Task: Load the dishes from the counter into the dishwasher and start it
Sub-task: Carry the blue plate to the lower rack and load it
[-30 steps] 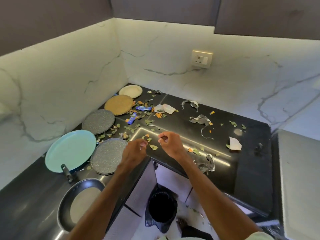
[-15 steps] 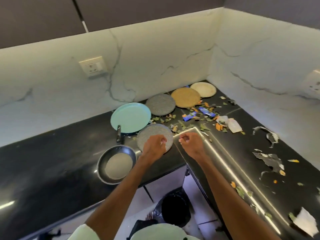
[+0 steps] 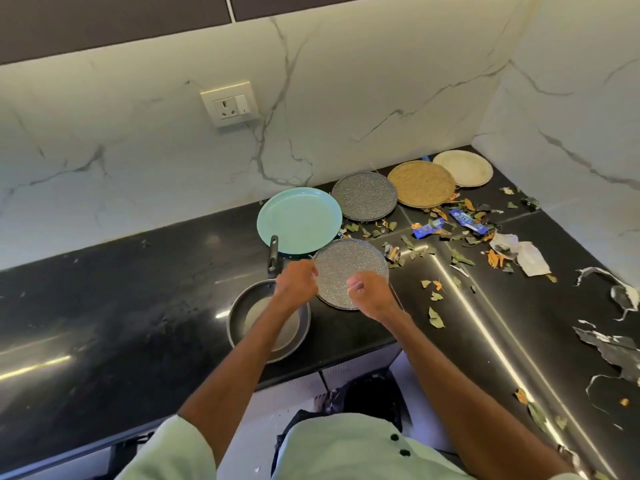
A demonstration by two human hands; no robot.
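A grey speckled plate [image 3: 349, 263] lies on the black counter [image 3: 138, 306] near its front edge. My left hand [image 3: 297, 282] hovers at this plate's left rim with its fingers curled; nothing shows in it. Over the plate's near right part, my right hand [image 3: 367, 294] is a loose fist holding nothing. Behind lie a teal plate [image 3: 299, 220], a second grey speckled plate [image 3: 363, 195], a woven tan plate [image 3: 420, 183] and a cream plate [image 3: 462, 168]. A black frying pan [image 3: 263, 336] sits under my left forearm, handle pointing toward the teal plate.
Dry leaves, blue wrappers [image 3: 467, 221], torn paper [image 3: 531, 258] and foil scraps [image 3: 620, 344] litter the right leg of the L-shaped counter. A wall socket [image 3: 230, 103] sits on the marble backsplash. A black bin [image 3: 370, 393] stands on the floor below the counter edge.
The view has swung left, from the littered corner toward the plates and pan. Both hands moved with it and now sit over the front grey plate, fingers still curled.
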